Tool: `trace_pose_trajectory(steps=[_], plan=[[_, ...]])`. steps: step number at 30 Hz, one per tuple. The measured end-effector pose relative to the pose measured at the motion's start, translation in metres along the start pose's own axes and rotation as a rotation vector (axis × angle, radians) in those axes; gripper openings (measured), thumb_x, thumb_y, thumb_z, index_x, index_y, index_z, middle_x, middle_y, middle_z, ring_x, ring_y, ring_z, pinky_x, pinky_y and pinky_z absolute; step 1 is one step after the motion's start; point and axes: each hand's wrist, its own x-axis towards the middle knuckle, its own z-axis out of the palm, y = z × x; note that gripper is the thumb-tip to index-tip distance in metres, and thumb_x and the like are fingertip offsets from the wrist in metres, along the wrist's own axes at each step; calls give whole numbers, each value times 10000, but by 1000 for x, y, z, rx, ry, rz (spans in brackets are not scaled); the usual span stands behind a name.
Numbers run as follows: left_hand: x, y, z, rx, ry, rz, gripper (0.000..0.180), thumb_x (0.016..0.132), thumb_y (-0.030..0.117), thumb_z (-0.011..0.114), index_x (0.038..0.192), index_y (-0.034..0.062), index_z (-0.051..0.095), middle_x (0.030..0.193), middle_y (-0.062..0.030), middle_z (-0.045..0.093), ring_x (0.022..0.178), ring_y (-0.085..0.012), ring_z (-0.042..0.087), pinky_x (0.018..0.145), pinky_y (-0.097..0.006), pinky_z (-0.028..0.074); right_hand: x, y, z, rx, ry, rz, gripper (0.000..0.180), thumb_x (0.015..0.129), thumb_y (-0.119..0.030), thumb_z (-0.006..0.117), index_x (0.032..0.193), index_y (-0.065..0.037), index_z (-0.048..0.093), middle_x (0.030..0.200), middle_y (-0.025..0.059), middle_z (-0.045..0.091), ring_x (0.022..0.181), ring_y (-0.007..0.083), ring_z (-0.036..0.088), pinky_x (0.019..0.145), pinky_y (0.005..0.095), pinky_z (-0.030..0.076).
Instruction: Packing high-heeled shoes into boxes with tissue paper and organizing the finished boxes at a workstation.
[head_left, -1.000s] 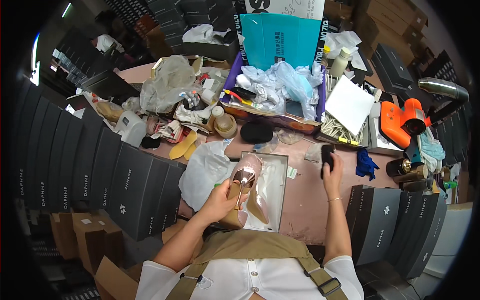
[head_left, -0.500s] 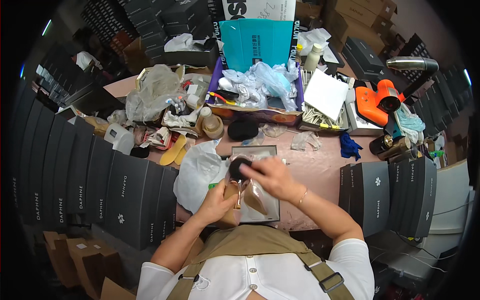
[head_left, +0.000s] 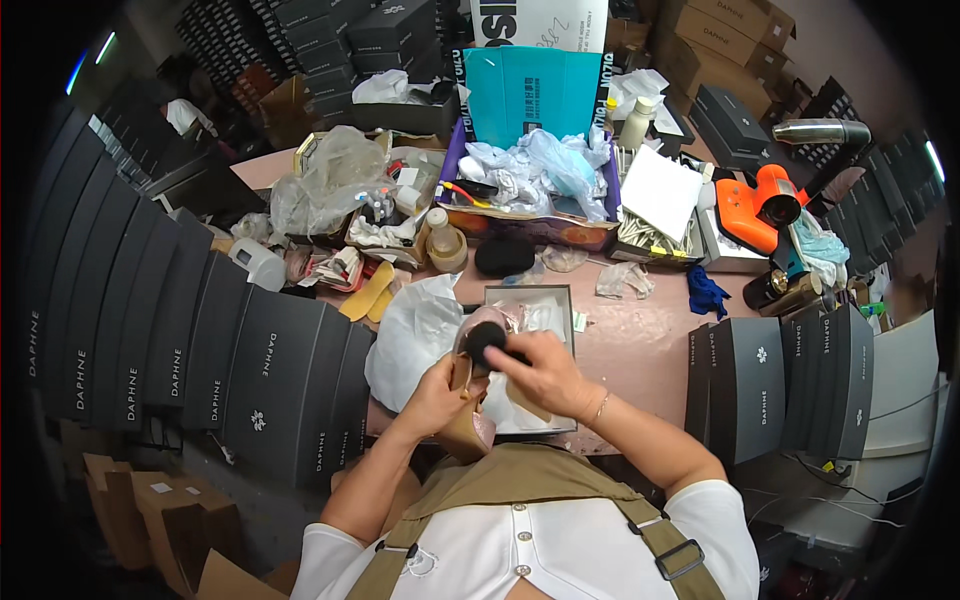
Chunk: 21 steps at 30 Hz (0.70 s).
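Observation:
My left hand (head_left: 436,398) is closed round a pinkish high-heeled shoe (head_left: 463,432) with a tan sole, held tilted over the near left of an open shoe box (head_left: 573,350). A round black brush-like thing (head_left: 486,342) is in the closed fingers of my right hand (head_left: 550,374), close against the upper part of the shoe. What contact it makes is hidden by my fingers. White tissue paper (head_left: 408,330) spreads out left of the box. Part of a second tan shoe (head_left: 532,407) shows in the box below my right hand.
Rows of dark shoe boxes (head_left: 280,370) stand on the left, more boxes (head_left: 745,390) on the right. Across the back are a purple carton (head_left: 455,150) of crumpled tissue, a bottle (head_left: 445,240), a black pad (head_left: 505,258), a blue cloth (head_left: 706,292) and an orange tool (head_left: 745,215).
The whole view has shifted slightly to the right. My right hand and the black brush-like thing have moved lower on the shoe, which is turned a little in my left hand.

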Motion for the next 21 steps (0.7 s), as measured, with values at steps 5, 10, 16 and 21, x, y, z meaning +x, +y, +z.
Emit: trace_pose_trajectory(steps=[5, 10, 16, 21], plan=[[16, -13, -52, -67, 120, -163, 385, 844, 158, 677, 1134, -9, 488, 842, -68, 603, 742, -139, 613, 612, -301, 532, -68, 29, 47, 278, 113, 573, 411, 786, -28, 555, 1196, -47, 562, 1039, 160, 541, 922, 314, 549, 783, 382, 460], [35, -40, -35, 680, 60, -22, 373, 856, 279, 642, 982, -72, 633, 967, -218, 657, 870, -248, 666, 750, -343, 514, -120, 59, 50, 422, 161, 894, 385, 802, -97, 583, 1178, -15, 575, 1035, 156, 578, 935, 270, 575, 825, 337, 464], [121, -167, 51, 1, 208, -242, 457, 885, 241, 616, 1186, -61, 451, 1035, -123, 611, 935, -179, 598, 823, -296, 465, -127, 42, 66, 789, 161, 1150, 389, 836, -130, 592, 1208, -21, 562, 1091, 119, 580, 918, 190, 565, 813, 290, 458], [138, -176, 56, -188, 228, -144, 325, 816, 174, 693, 1032, -19, 544, 864, -84, 639, 746, -138, 615, 676, -272, 492, -135, 35, 73, 862, 187, 1089, 412, 867, -108, 590, 1256, 10, 517, 1058, 76, 593, 944, 128, 557, 819, 260, 457]])
